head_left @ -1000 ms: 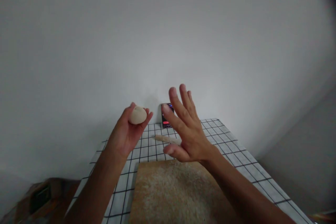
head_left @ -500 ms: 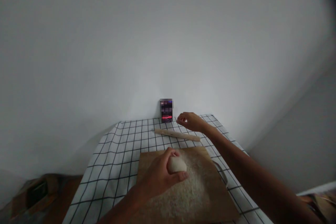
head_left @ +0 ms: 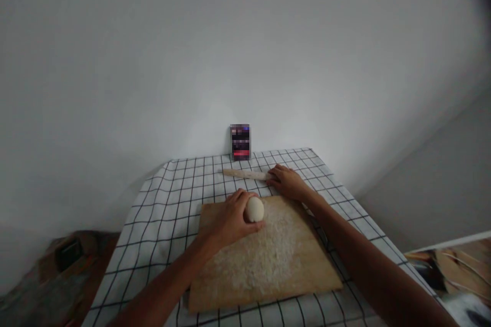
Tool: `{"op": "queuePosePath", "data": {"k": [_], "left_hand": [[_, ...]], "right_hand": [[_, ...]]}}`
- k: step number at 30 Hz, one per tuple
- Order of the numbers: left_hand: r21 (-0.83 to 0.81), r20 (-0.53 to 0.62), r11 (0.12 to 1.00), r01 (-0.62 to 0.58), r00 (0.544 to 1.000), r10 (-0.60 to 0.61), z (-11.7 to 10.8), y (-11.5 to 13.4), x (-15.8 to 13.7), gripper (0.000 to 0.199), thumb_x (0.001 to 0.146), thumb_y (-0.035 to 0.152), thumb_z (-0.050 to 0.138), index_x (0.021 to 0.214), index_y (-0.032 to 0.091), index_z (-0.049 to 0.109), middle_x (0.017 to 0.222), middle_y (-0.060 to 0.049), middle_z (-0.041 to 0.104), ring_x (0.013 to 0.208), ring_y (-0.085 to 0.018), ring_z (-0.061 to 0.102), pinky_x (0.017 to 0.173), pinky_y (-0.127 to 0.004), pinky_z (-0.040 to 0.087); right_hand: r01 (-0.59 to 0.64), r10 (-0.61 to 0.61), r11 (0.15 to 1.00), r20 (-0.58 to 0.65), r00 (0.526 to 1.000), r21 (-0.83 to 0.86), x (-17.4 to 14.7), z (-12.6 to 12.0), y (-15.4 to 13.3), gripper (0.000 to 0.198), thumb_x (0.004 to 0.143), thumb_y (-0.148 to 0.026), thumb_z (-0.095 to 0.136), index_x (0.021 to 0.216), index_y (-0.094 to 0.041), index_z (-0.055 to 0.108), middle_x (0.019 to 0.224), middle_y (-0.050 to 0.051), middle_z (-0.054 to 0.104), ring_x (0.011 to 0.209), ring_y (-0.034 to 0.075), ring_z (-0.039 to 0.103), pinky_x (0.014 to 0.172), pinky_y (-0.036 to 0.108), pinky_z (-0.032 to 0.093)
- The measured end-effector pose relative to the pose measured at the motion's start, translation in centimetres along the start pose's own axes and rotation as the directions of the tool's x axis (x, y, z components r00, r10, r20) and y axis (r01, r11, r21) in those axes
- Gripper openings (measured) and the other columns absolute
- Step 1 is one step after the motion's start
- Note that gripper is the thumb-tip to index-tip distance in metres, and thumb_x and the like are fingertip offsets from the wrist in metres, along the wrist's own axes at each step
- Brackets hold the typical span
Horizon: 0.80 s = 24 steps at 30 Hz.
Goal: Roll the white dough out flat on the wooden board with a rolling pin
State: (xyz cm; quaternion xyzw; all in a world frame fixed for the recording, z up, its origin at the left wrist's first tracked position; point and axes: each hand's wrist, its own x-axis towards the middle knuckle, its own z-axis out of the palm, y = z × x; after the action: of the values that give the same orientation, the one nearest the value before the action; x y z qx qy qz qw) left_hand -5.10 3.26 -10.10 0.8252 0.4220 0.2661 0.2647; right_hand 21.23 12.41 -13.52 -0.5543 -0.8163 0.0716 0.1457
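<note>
The left hand [head_left: 236, 214] grasps a pale dough ball [head_left: 254, 209], so the hold is best kept light: soft dough would likely dent under a hard squeeze, and an even cup of palm and fingers should spare its round shape. The ball is at about 11 to 12 o'clock from the middle of the wooden board [head_left: 322, 265]; whether it touches the wood is not clear. Keeping it over the loose flour [head_left: 264, 260] ought to limit sticking. The right hand [head_left: 287, 182] lies over the right end of a slim rolling pin [head_left: 245, 174], its fingers curled there, though I cannot tell whether they close beneath it. A firm grip with the fingertips well round the wood would serve better than a pinch at the tip, since the far end might swing.

As to pose, the left forearm comes in from 7 o'clock, thumb on the near side of the ball, fingers on the far side, the grasp facing 3 o'clock. The right forearm reaches in from 5 o'clock, palm down, stretched further out, to about 12 to 1 o'clock, past the board's far edge on the checked desk [head_left: 157, 214].
</note>
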Motion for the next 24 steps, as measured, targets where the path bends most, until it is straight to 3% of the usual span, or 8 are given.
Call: {"op": "queuePosePath", "data": {"k": [2,4,7,11,15,21,24], "left_hand": [[-0.046,0.006,0.999,-0.028,1.000,0.029,-0.1,0.1,-0.1,0.060,0.077,0.033,0.089,0.131,0.025,0.062,0.126,-0.007,0.066,0.121,-0.029,0.062,0.108,-0.045,0.049],[-0.082,0.081,0.996,0.020,0.997,-0.013,-0.2,0.2,-0.3,0.062,0.074,0.038,0.092,0.128,0.027,0.065,0.121,-0.005,0.069,0.114,-0.028,0.065,0.102,-0.042,0.053],[-0.084,0.121,0.993,0.081,0.990,-0.070,-0.5,0.1,-0.6,0.069,0.071,0.036,0.094,0.133,0.027,0.065,0.127,-0.006,0.070,0.118,-0.030,0.065,0.106,-0.045,0.051],[-0.183,0.134,0.983,0.030,0.991,-0.005,-0.9,0.6,-1.1,0.073,0.070,0.048,0.093,0.133,0.023,0.066,0.133,-0.008,0.071,0.121,-0.031,0.066,0.109,-0.046,0.050],[-0.126,0.215,0.991,0.037,0.977,-0.009,-1.0,0.6,-1.7,0.069,0.070,0.045,0.093,0.130,0.024,0.068,0.127,-0.007,0.074,0.117,-0.031,0.068,0.105,-0.046,0.052],[-0.056,0.122,0.998,-0.024,0.992,0.031,-0.7,-0.2,-1.4,0.067,0.074,0.044,0.092,0.132,0.025,0.065,0.127,-0.006,0.072,0.115,-0.028,0.068,0.102,-0.043,0.053],[0.059,0.130,0.997,-0.046,0.991,0.038,-0.9,-0.4,-1.2,0.070,0.070,0.051,0.095,0.128,0.024,0.065,0.124,-0.007,0.072,0.114,-0.031,0.066,0.103,-0.048,0.051]], "right_hand": [[-0.012,0.013,1.000,-0.054,0.998,0.027,-0.3,0.2,0.1,0.025,0.106,-0.036,0.057,0.118,-0.017,0.067,0.121,0.014,0.069,0.108,0.027,0.066,0.090,0.036,0.046],[-0.001,0.008,0.994,-0.058,0.998,0.111,-0.5,0.8,0.5,0.023,0.107,-0.037,0.052,0.115,-0.020,0.065,0.110,0.010,0.071,0.095,0.024,0.067,0.083,0.034,0.046],[0.013,0.006,0.978,-0.087,0.996,0.206,-0.5,1.5,1.1,0.022,0.107,-0.039,0.051,0.114,-0.022,0.063,0.107,0.009,0.072,0.096,0.024,0.068,0.084,0.034,0.046],[0.013,0.021,0.975,-0.151,0.988,0.221,-0.7,1.4,1.3,0.027,0.106,-0.042,0.052,0.118,-0.020,0.062,0.107,0.010,0.073,0.097,0.025,0.067,0.084,0.035,0.046],[-0.006,0.042,0.949,-0.107,0.993,0.314,-0.9,1.6,1.7,0.031,0.107,-0.045,0.048,0.125,-0.022,0.057,0.100,0.008,0.073,0.088,0.024,0.067,0.078,0.035,0.046],[0.015,0.045,0.949,-0.182,0.982,0.315,-1.0,1.7,1.8,0.033,0.102,-0.049,0.054,0.119,-0.021,0.060,0.093,0.005,0.071,0.081,0.022,0.064,0.073,0.033,0.043],[0.014,0.033,0.953,-0.150,0.988,0.302,-0.8,1.8,1.8,0.032,0.102,-0.053,0.055,0.109,-0.022,0.063,0.088,0.002,0.068,0.076,0.020,0.062,0.069,0.031,0.040]]}}
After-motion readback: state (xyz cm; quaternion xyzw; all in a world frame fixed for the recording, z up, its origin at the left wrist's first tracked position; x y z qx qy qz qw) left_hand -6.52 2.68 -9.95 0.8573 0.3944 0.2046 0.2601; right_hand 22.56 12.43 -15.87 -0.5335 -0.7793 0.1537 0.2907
